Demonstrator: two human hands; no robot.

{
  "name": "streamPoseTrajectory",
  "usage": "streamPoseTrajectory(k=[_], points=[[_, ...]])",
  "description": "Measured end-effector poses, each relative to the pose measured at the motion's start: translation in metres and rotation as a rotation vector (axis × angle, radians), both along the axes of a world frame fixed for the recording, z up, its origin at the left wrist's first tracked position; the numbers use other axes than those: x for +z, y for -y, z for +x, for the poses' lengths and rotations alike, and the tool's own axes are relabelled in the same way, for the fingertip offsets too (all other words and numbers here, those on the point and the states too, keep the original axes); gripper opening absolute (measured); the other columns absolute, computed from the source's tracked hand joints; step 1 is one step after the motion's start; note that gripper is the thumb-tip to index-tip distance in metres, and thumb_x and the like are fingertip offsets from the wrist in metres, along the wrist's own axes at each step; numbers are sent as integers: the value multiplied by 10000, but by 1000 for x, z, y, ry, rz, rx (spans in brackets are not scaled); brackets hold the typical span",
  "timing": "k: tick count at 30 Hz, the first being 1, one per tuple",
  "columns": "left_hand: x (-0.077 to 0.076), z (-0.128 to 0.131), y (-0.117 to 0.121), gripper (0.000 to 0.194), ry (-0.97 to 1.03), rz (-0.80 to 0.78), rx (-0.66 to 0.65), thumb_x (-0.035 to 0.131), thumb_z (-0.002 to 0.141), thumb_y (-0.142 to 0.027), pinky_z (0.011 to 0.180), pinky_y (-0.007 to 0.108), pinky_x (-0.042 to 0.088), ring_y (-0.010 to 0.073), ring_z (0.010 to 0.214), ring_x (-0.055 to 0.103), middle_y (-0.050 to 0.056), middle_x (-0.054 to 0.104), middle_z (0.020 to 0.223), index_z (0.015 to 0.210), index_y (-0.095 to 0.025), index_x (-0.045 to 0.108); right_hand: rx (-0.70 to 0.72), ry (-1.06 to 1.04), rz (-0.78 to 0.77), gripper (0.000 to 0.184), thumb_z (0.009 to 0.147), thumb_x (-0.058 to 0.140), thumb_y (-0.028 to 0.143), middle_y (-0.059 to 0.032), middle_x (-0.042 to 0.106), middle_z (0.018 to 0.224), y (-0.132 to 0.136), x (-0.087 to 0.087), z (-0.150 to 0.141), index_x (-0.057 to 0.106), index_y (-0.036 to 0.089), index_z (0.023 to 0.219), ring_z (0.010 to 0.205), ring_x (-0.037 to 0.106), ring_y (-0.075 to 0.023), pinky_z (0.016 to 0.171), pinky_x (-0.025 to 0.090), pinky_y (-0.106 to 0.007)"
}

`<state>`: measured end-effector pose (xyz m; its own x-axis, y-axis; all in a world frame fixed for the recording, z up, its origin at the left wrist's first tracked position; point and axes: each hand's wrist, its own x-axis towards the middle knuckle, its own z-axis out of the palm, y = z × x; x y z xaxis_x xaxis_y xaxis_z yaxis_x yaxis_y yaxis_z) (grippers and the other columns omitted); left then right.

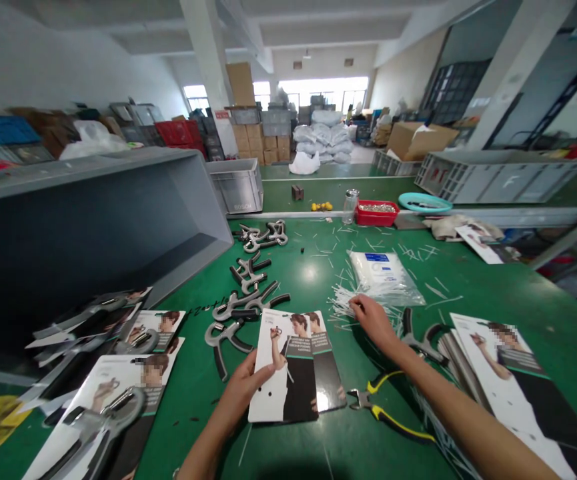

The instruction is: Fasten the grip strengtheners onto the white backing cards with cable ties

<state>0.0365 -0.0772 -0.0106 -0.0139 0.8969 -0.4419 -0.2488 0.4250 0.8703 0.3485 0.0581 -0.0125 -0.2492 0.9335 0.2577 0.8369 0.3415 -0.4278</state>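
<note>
My left hand (244, 390) grips two overlapping printed backing cards (295, 367) by the left edge, thumb on top; a thin white cable tie pokes from the front one. My right hand (368, 317) is closed, its fingertips at the pile of white cable ties (341, 300); whatever is between them is hidden. Behind that hand lies a clear bag of cable ties (383, 273). Yellow-and-black side cutters (368, 398) rest with jaws apart between the cards and my right forearm. Several grey-and-black spring hand grips (225, 337) lie left of the cards.
At left, cards with hand grips on them (113, 407) are heaped before a tipped grey bin (168, 220). A card stack (513, 387) and another hand grip (425, 343) lie right. Farther back stand a red tray (377, 215), a glass jar (350, 207) and a turquoise lid (425, 203).
</note>
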Motion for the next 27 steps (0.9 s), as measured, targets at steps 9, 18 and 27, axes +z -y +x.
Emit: streamPoseTrajectory(k=[9,18,27], points=[[-7,16,-2,656,-12,11,1,857,596,-439,654,312,521,256,778,712,115,755,980,1149,-146,659,-22,353,-35,172,882,565,130,-161,671,1021,-69,30,32,722,181,834,1045,589,-277,832,461,-328],[14,4,33,594,207,-48,123,870,564,-262,858,345,550,311,1029,695,143,730,1140,1117,-141,691,-202,414,-191,242,845,494,2,-247,703,939,-36,53,54,723,78,855,926,680,-317,783,469,-386],[41,-27,10,629,-148,164,229,844,633,-415,820,339,548,276,959,703,100,743,1093,1175,-160,652,90,-321,-470,346,925,521,479,-28,710,822,7,76,48,686,175,914,589,560,-126,558,412,-247]])
